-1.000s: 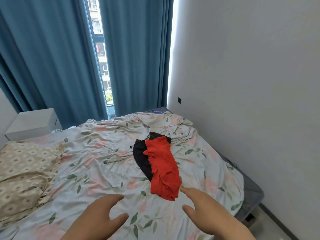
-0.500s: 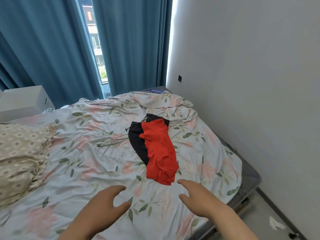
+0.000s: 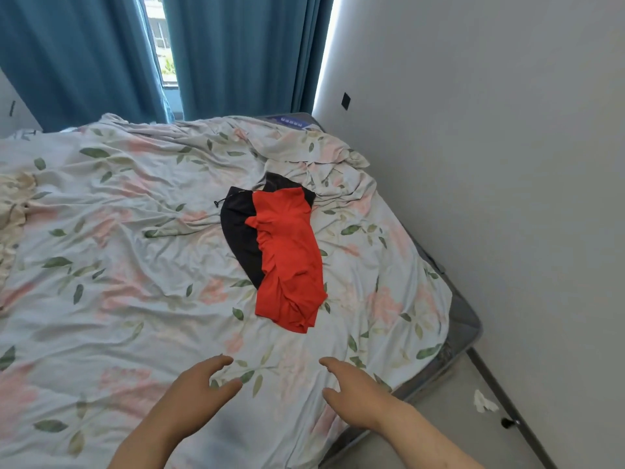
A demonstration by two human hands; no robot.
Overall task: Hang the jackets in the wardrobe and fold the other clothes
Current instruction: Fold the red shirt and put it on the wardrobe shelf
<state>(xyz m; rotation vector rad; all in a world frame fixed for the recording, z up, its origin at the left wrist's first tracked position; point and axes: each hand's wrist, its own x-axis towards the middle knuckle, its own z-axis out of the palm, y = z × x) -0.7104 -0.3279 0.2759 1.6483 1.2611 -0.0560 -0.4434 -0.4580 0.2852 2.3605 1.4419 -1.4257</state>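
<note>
Left hand (image 3: 198, 392) and right hand (image 3: 356, 392) are held open; the red garment (image 3: 287, 258) is best gripped at its near hem.

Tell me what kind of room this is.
Most likely a bedroom: a bed under a rumpled floral sheet, blue curtains at a window, and a red garment lying on a black garment.

Teal curtains (image 3: 236, 55), grey wall (image 3: 490, 164), possibly crumpled tissue (image 3: 483, 401)

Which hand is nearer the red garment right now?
Right, narrowly. The right hand is just short of the red garment, below its near hem; the left hand lies farther off, lower-left. Neither touches it.
</note>
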